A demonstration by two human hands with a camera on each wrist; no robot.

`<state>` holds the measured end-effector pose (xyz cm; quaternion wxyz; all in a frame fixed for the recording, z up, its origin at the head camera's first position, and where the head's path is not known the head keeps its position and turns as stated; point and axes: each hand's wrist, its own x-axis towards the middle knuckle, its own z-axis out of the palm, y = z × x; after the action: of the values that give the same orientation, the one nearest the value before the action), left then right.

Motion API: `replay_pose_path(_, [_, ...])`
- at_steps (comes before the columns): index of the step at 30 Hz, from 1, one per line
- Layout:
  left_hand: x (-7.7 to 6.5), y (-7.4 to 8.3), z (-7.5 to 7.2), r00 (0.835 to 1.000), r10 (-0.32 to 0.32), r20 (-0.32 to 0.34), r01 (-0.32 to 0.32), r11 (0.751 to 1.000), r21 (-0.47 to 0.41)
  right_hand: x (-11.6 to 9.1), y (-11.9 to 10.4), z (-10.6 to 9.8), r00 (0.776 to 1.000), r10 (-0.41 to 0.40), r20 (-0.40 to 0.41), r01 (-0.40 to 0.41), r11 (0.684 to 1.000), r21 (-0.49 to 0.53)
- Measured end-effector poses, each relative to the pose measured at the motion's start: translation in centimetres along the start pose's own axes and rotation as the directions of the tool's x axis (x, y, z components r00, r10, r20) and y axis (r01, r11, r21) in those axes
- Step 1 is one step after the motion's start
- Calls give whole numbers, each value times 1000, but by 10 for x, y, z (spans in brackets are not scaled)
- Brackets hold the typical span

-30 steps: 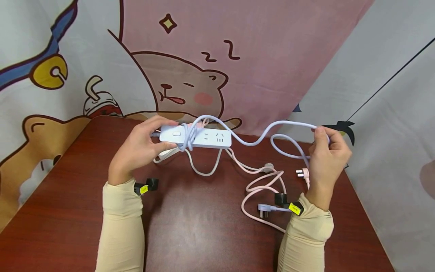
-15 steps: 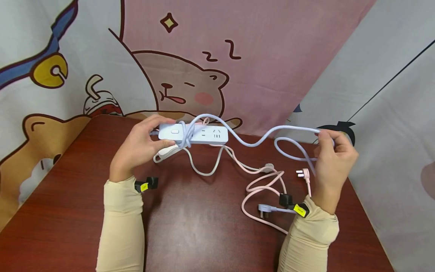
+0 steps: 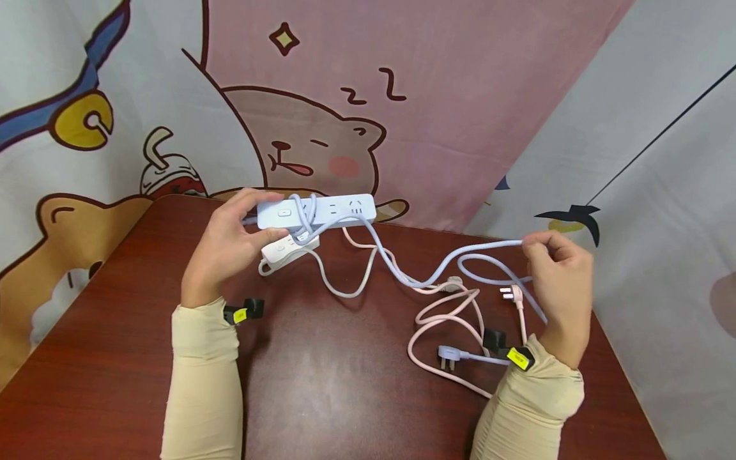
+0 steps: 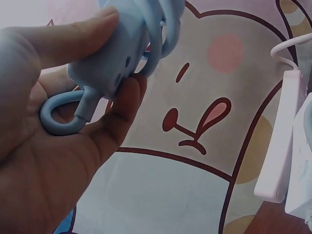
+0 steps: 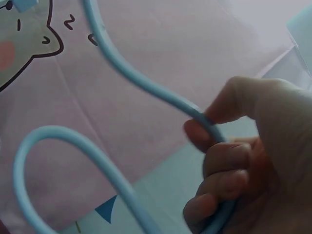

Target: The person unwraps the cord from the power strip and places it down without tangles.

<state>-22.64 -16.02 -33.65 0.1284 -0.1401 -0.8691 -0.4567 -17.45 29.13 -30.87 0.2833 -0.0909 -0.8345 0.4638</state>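
Note:
My left hand (image 3: 227,246) grips the switch end of a pale blue power strip (image 3: 343,213), held up above the table. Its own cord is wound round the strip's middle, and in the left wrist view a short cord loop (image 4: 61,114) bends out of the strip's end by the palm. From the windings the blue cord (image 3: 448,259) sags across to my right hand (image 3: 560,281), which pinches it between thumb and forefinger; the other fingers curl round it in the right wrist view. Beyond that hand the cord loops back, and its blue plug (image 3: 451,353) lies on the table.
Behind the held strip, a white power strip (image 3: 282,250) rests on the table (image 3: 333,364), near a pink strip (image 4: 280,141). Pink cord (image 3: 425,364) lies in loops at the right, with a pink plug (image 3: 513,294) and a whitish plug (image 3: 454,283). A printed curtain hangs behind.
The left hand has raised the strip slightly and shifted it left, turning it a little. The right hand has moved out, then lower; the blue cord between the hands now sags lower across the strip's front.

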Motion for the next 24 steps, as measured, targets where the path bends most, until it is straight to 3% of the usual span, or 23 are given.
replay_pose_path(7, [1, 0, 2, 999, 25, 22, -24, 999, -35, 1, 6, 0, 978, 43, 203, 7, 971, -238])
replay_pose_path(14, [1, 2, 4, 999, 45, 21, -44, 998, -40, 7, 16, 1, 901, 117, 417, 65, 916, -396])
replay_pose_path(17, [1, 3, 4, 999, 38, 35, -36, 998, -59, 10, 20, 4, 869, 158, 468, 76, 893, -443])
replay_pose_path(24, [1, 7, 9, 997, 36, 67, -31, 997, -77, 13, 27, 7, 798, 263, 542, 40, 875, -483])
